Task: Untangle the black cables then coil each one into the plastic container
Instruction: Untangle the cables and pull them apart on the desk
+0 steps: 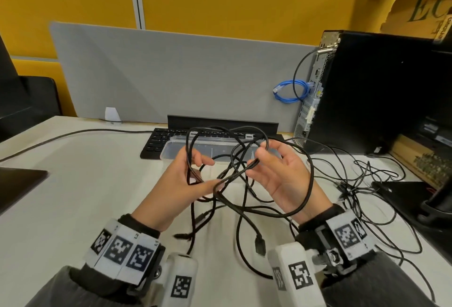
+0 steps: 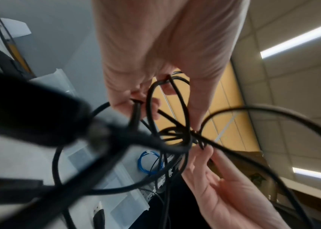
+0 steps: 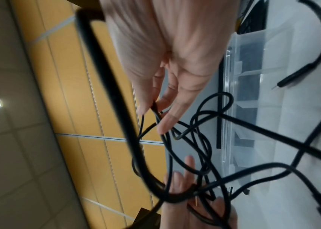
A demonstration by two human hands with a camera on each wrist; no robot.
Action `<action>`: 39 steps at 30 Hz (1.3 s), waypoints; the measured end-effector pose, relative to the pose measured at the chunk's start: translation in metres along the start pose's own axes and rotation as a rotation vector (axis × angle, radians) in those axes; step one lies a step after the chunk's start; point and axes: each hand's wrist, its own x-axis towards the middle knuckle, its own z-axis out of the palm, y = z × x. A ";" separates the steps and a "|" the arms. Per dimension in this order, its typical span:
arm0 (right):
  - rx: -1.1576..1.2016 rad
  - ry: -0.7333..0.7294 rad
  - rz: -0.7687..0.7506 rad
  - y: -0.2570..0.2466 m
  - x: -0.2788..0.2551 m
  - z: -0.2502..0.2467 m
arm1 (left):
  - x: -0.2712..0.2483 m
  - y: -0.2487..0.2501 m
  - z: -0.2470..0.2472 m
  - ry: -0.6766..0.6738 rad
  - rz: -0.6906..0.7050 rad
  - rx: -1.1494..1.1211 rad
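A tangle of black cables (image 1: 234, 177) hangs between my two raised hands above the white table. My left hand (image 1: 181, 179) grips a loop of it, with strands running across the palm and under curled fingers. My right hand (image 1: 276, 174) pinches a folded strand between thumb and fingers; one wide loop hangs round its wrist. Loose ends and a plug (image 1: 260, 245) dangle toward the table. The clear plastic container (image 1: 171, 152) stands just beyond the hands. In the left wrist view my left hand (image 2: 155, 46) pinches strands above the knot (image 2: 183, 136). In the right wrist view my right hand (image 3: 175, 54) pinches a strand beside the container (image 3: 253, 77).
A black keyboard (image 1: 156, 142) lies behind the container, against a grey partition (image 1: 171, 74). A black computer tower (image 1: 367, 91) with a coiled blue cable (image 1: 291, 91) stands at the right. Thin black wires (image 1: 367, 184) sprawl over the table's right side. A dark laptop corner (image 1: 19, 182) sits at the left.
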 end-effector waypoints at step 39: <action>-1.375 0.115 -0.454 -0.035 -0.003 -0.025 | 0.007 -0.008 -0.009 0.191 0.053 0.207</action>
